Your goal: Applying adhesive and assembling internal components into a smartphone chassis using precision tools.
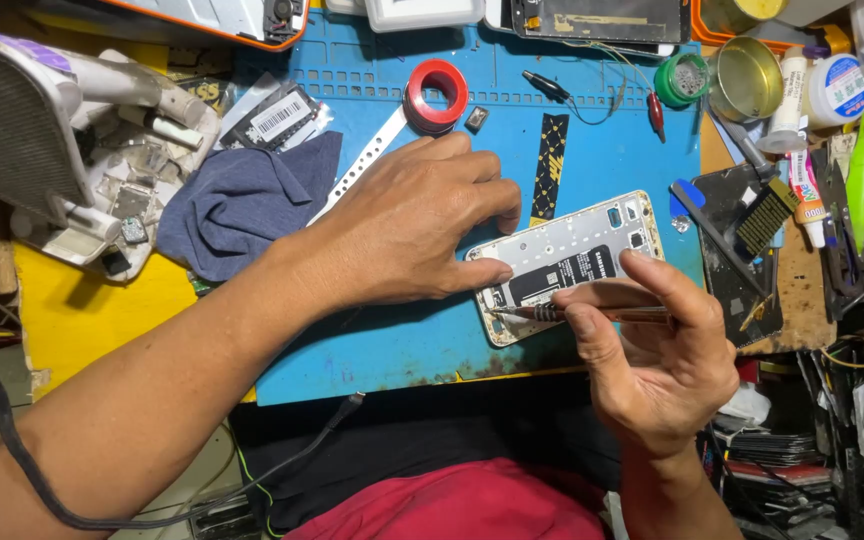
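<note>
left hand [422,225] flat, fingers spread, pressing phone's near-left corner onto blue mat [392,330] | phone [564,263] between both hands, back cover already off, battery and frame exposed | right hand [652,350] pinching screwdriver [582,313], tip at phone's lower-left end | judged: opened, disassembly partly done, inner parts still seated

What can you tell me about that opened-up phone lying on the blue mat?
The phone lies flat and slightly askew on the blue mat, back cover off, showing a pale metal frame and a black battery. The left hand presses its near end; the right hand holds a thin tool with its tip at the lower corner.
</note>
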